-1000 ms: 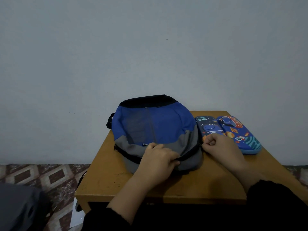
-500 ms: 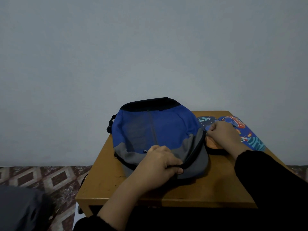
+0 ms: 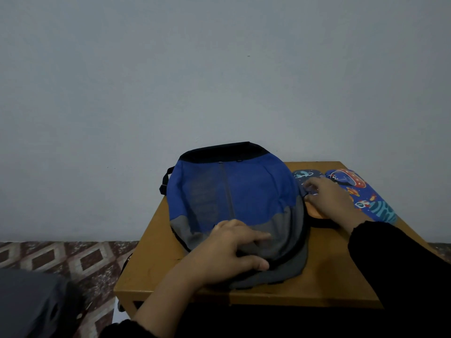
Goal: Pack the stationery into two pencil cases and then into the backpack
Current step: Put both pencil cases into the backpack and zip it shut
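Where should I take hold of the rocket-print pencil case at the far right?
Grip the rocket-print pencil case across its narrow width near the middle, coming from above and the right. It lies flat and long; the right hand and the other case crowd its left side.

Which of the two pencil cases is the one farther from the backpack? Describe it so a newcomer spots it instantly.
Start at the wooden table and the blue-and-grey backpack lying on it. Two pencil cases lie to its right; the wanted pencil case is the outer one, nearest the table's right edge. It is brighter blue with a red-rimmed saucer print and is fully visible, whereas the right hand partly covers its darker neighbour.
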Demonstrator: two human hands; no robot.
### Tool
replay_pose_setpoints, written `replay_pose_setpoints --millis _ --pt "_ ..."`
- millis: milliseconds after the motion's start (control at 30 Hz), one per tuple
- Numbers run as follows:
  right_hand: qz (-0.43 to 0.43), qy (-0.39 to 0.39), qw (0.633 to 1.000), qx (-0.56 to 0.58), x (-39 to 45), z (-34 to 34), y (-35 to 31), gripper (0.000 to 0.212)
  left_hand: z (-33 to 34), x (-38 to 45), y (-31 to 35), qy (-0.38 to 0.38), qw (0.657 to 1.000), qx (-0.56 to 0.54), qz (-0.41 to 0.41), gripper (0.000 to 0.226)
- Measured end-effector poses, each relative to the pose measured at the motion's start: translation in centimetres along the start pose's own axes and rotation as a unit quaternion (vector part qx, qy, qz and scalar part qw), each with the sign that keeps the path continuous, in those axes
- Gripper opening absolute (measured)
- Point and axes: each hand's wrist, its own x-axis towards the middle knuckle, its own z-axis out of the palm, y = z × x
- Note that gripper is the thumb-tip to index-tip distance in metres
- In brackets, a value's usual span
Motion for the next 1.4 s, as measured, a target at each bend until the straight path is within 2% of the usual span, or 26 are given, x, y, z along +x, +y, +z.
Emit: replay_pose_setpoints --millis 67,133,200,267,333,433,500,567,667,733,900,1000,1100,1167,1200,1267,1333,1367,1400 --pt "-0.072 -0.046 0.996 0.004 -0.3 -0.4 0.3 0.037 -1.2 -0.9 -1.1 0.043 0.997 -0.053 -0.038 0.037" --pt "-0.130 -0.079 0.988 -0.022 -0.6 -0.8 0.1 0.041 -2.7 -2.0 -3.3 0.110 0.987 -0.052 -0.103 0.048" --pt "-0.171 -0.096 0.978 -0.075 -0.9 -1.0 0.0 0.038 -3.9 -2.6 -6.3 0.137 0.979 0.079 -0.129 0.064" --pt "-0.195 -0.106 0.966 -0.130 -1.0 -1.1 -0.2 0.033 -4.5 -3.2 -8.9 0.096 0.967 0.177 -0.156 0.072" --pt "-0.191 -0.118 0.964 -0.145 -0.8 -1.1 -0.4 0.026 -4.4 -3.6 -10.7 0.060 0.961 0.221 -0.154 0.064" --pt "-0.166 -0.123 0.975 -0.084 -0.4 -1.1 -0.8 0.016 -4.5 -3.4 -12.1 0.071 0.962 0.240 -0.109 0.039" --pt "-0.130 -0.104 0.986 0.031 -0.6 -1.3 -1.0 0.016 -4.8 -3.1 -12.0 0.092 0.970 0.191 -0.118 0.028" --pt "-0.080 -0.080 0.980 0.165 -1.1 -1.6 -1.3 0.018 -5.3 -3.1 -11.7 0.129 0.978 0.082 -0.145 0.027" --pt "-0.050 -0.035 0.963 0.261 -1.1 -1.8 -1.1 0.019 -6.4 -3.2 -11.0 0.165 0.971 -0.033 -0.168 0.032" --pt "-0.043 0.007 0.961 0.274 -0.8 -1.9 -0.9 0.018 -7.0 -3.0 -10.4 0.185 0.963 -0.103 -0.166 0.038" --pt "0.008 0.092 0.958 0.271 0.5 -1.8 -1.8 0.014 -7.8 -1.8 -9.1 0.283 0.920 -0.201 -0.180 0.013" --pt "0.060 0.143 0.960 0.232 1.3 -2.1 -2.8 0.016 -7.6 -0.5 -9.2 0.323 0.875 -0.296 -0.205 0.012" --pt "0.098 0.135 0.963 0.212 1.6 -1.8 -3.3 0.013 -6.8 0.9 -10.7 0.369 0.825 -0.326 -0.277 0.008" --pt "0.104 0.109 0.960 0.235 1.7 -1.1 -3.3 0.010 -5.7 1.4 -12.0 0.394 0.810 -0.292 -0.321 0.012" --pt "0.105 0.103 0.960 0.237 1.8 -0.6 -3.2 0.008 -5.2 1.5 -12.4 0.400 0.813 -0.266 -0.329 0.016" --pt "0.112 0.090 0.959 0.244 1.5 0.3 -3.3 0.008 -4.1 1.4 -13.0 0.374 0.841 -0.199 -0.335 0.016" --pt "0.095 0.071 0.961 0.249 0.9 1.1 -3.5 0.012 -3.3 1.5 -13.2 0.301 0.873 -0.143 -0.357 0.022" --pt "0.067 0.074 0.968 0.229 0.4 1.5 -3.6 0.013 -2.8 1.6 -13.3 0.252 0.891 -0.083 -0.369 0.027" --pt "0.035 0.089 0.977 0.192 -0.2 1.9 -3.8 0.013 -2.4 1.7 -13.0 0.212 0.903 0.026 -0.373 0.027"
